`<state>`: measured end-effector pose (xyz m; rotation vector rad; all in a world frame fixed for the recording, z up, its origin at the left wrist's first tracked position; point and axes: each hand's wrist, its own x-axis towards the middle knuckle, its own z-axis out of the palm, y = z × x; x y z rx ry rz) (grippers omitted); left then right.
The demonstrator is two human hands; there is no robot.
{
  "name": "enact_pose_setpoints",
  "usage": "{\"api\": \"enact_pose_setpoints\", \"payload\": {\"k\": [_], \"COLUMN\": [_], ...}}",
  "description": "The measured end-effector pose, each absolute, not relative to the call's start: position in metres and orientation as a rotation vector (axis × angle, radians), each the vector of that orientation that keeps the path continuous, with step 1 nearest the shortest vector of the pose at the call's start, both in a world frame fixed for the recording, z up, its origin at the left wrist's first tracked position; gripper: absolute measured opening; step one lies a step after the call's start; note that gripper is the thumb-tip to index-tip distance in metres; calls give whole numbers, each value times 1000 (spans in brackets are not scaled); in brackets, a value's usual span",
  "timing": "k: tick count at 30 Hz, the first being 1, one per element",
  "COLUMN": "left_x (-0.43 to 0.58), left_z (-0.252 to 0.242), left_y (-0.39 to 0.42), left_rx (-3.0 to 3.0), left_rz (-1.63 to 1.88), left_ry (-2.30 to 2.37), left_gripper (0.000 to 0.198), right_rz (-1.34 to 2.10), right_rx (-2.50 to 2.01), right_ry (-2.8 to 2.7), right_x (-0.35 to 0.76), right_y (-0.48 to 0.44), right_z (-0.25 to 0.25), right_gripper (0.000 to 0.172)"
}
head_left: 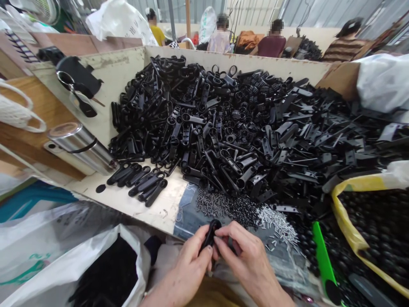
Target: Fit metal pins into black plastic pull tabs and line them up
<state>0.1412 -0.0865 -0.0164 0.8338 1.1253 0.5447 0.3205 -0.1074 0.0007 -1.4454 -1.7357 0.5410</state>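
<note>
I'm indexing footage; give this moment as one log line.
left hand: holding black part | right hand: at its rounded end | nearby: silver pins

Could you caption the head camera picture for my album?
The left hand holds a black part, right hand fingering it, before a heap of black pieces.

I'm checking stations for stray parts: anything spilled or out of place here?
A few silver pins lie scattered beside the right hand, apart from their heap; they look spilled because the others are bunched together.
</note>
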Motion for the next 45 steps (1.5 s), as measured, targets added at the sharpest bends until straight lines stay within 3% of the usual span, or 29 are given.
{"api": "enact_pose_setpoints", "payload": {"k": [4,9,12,16,20,28,45], "left_x": [143,147,147,146,146,144,157], "left_z": [-12,2,1,-4,-8,-11,-7], "left_y": [-84,-73,-70,-70,-71,-71,-74], "left_rx": [908,1209,1265,1242,1313,1140,1413], "left_rz": [586,543,561,563,522,623,607], "left_ry": [1158,1214,1219,1251,1225,1249,1443], "left_gripper": [47,24,25,33,38,41,32], "right_rz": [514,149,137,437,555,181,-139], "right_rx": [-1430,-1420,-1432,-1507,-1551,-1616,-1708], "right_ry": [-1779,-2007,-2037,-1899,-1854,-2042,-2105], "right_x": [318,314,313,320,326,315,302], "right_y": [-111,-119,-122,-127,-127,-122,-125], "right_z": [1,-5,-6,1,5,-3,-12], "right_gripper": [21,27,30,32,25,45,37]}}
